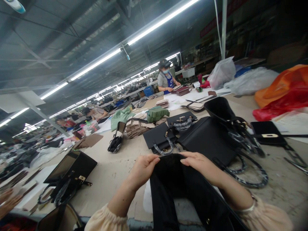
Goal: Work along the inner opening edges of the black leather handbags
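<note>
While pinching the far rim of an open, soft-looking black bag (170, 179) with left hand (143, 168) and right hand (201, 164), equally close, holding its length nearward of that rim.

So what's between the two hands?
The rim of a black bag spans from left hand to right hand, seen in the head view.

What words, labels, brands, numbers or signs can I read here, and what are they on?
None can be read with certainty.
Blue apron on the person across the table: white marks, too small and blurred to read.
Red banner at the upper right: too dark and blurred to read.
Black bag being held: no lettering that I can make out.
</note>
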The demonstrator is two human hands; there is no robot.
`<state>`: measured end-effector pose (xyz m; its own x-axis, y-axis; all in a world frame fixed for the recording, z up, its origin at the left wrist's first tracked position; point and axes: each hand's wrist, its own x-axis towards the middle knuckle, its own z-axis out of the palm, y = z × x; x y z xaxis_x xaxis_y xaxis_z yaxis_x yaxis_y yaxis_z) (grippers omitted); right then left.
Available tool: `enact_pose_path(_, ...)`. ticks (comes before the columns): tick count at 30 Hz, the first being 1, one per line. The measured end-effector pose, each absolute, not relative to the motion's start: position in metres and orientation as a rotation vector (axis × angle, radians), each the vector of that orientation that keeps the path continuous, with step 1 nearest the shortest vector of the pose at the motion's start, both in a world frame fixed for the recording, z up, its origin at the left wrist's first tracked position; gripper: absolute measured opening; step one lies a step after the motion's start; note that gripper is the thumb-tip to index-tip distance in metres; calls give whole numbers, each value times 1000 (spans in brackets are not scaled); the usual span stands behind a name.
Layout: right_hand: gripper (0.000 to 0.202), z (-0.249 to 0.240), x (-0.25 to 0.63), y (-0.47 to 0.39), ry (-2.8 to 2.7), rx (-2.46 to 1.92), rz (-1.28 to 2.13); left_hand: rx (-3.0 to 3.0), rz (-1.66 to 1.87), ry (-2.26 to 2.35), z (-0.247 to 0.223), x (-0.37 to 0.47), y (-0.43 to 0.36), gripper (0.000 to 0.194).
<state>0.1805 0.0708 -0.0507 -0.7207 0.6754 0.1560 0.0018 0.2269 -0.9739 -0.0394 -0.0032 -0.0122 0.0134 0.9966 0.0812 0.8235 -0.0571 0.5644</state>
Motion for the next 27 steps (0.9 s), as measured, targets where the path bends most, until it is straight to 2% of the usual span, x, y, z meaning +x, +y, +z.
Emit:
enact_pose_path(4, 35, -52, 178, 69, -1940, -677, 1513, 1976, 619, 1870, -4, -40, -9, 27)
enact_pose_path(8, 33, -52, 175, 64, -1969, -677, 1480, 2149, 441, 2037, -2, -42, -9, 17)
enact_pose_path(18, 27, -49, 170, 58, -1983, -694, 1382, 2411, 119, 2147, 3, -39, -5, 30)
enact_pose_path(27, 24, -44, 160, 48, -2054, -721, 1301, 2511, 196, 1871, -9, -19, 12, 30)
